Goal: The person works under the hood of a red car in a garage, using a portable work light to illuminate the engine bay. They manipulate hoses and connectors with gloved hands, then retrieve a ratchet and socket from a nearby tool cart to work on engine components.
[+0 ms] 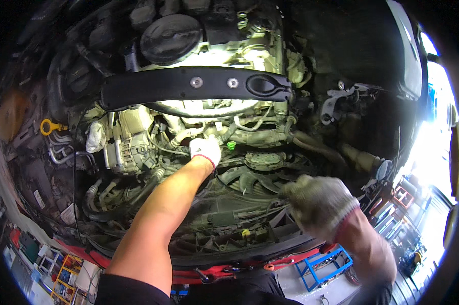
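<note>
My left hand [205, 149], in a white work glove with a red cuff edge, reaches down among the hoses and pipes at the front of a car engine. Its fingers are washed out by glare and partly hidden, so what they touch does not show. Just right of it is a small bright green part [231, 146]. My right hand [321, 204], in a greyer glove, is above the right side of the radiator fan [250, 180]. Motion smears its fingers, and no held thing can be made out.
A black bar-shaped work light [153, 89] lies across the engine above my left hand. At left are the alternator [130, 152] and a yellow dipstick ring [47, 127]. The red front edge [229, 273] runs below my arms; a blue metal frame [325, 267] stands beyond it.
</note>
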The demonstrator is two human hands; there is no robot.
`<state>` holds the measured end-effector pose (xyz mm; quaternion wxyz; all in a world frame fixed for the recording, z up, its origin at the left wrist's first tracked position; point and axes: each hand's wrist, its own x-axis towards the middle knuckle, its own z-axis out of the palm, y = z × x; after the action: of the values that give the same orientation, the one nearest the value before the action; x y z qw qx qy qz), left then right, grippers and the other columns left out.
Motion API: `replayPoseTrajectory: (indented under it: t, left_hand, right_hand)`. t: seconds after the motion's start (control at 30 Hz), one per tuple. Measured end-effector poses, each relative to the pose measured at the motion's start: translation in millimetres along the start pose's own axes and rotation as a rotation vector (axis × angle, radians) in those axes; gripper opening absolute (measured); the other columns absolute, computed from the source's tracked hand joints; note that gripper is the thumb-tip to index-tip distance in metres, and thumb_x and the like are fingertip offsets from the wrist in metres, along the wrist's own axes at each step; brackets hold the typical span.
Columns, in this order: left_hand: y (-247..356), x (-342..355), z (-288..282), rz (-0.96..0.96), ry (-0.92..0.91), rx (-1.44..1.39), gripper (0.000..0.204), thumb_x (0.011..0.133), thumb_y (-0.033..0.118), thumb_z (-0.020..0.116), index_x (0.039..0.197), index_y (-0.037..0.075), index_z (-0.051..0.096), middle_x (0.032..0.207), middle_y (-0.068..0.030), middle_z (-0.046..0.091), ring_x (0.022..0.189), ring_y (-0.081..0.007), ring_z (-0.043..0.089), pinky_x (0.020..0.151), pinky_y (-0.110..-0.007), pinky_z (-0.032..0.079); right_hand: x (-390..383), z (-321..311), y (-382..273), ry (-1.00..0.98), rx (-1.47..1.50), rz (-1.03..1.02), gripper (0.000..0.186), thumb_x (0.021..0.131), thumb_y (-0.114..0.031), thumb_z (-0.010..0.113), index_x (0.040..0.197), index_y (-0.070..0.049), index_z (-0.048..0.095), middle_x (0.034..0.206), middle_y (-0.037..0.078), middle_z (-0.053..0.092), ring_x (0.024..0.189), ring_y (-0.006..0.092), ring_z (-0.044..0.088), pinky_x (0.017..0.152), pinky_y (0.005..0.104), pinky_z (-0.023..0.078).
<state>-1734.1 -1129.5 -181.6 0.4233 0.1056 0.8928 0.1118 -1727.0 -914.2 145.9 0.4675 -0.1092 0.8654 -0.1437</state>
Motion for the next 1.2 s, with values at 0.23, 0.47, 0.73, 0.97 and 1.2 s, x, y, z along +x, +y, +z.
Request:
replayPoseTrajectory:
  t: [0.23, 0.47, 0.73, 0.97, 1.2]
  left_hand:
    - [-4, -23, -14, 0.251, 0.085, 0.184, 0.049, 0.093, 0.045, 0.063, 0.104, -0.002, 0.064, 0.084, -0.0208, 0.072, 0.078, -0.0386, 0.071, 0.071, -0.049, 0.055]
    - [33, -49, -62, 0.161, 0.051, 0.241, 0.044, 0.091, 0.037, 0.065, 0.106, -0.003, 0.066, 0.097, -0.0262, 0.071, 0.090, -0.0393, 0.071, 0.084, -0.049, 0.054]
    - [78, -16, -134, 0.115, 0.509, 0.228, 0.050, 0.097, 0.046, 0.045, 0.134, 0.017, 0.063, 0.141, -0.0155, 0.059, 0.131, -0.0374, 0.052, 0.112, -0.055, 0.035]
    - [100, -8, -139, 0.096, 0.339, -0.369, 0.040, 0.096, 0.037, 0.059, 0.125, 0.009, 0.066, 0.127, -0.0122, 0.066, 0.119, -0.0302, 0.059, 0.106, -0.043, 0.042]
    - [67, 32, -90, 0.122, 0.527, -0.518, 0.038, 0.088, 0.032, 0.070, 0.119, 0.010, 0.074, 0.117, -0.0128, 0.074, 0.110, -0.0252, 0.066, 0.099, -0.040, 0.048]
  right_hand:
    - [-119, 52, -6, 0.365, 0.452, 0.132, 0.024, 0.083, -0.008, 0.072, 0.107, -0.008, 0.072, 0.086, 0.015, 0.068, 0.073, 0.0358, 0.068, 0.063, 0.0432, 0.055]
    - [-158, 166, -25, 0.620, 1.126, 0.564, 0.023, 0.090, -0.003, 0.065, 0.112, -0.001, 0.072, 0.086, 0.012, 0.069, 0.078, 0.0266, 0.070, 0.071, 0.0351, 0.054]
    - [-141, 163, -6, 0.725, 0.618, 0.388, 0.021, 0.084, -0.004, 0.070, 0.105, -0.004, 0.072, 0.086, 0.016, 0.066, 0.075, 0.0375, 0.066, 0.066, 0.0430, 0.053]
    - [-146, 168, -7, 0.790, 0.700, 0.354, 0.019, 0.083, 0.002, 0.067, 0.101, -0.002, 0.073, 0.079, 0.016, 0.063, 0.071, 0.0335, 0.064, 0.063, 0.0403, 0.049]
    - [-131, 172, 5, 0.814, 0.717, 0.345, 0.020, 0.085, -0.011, 0.073, 0.104, -0.006, 0.072, 0.074, 0.016, 0.062, 0.068, 0.0382, 0.062, 0.060, 0.0462, 0.050]
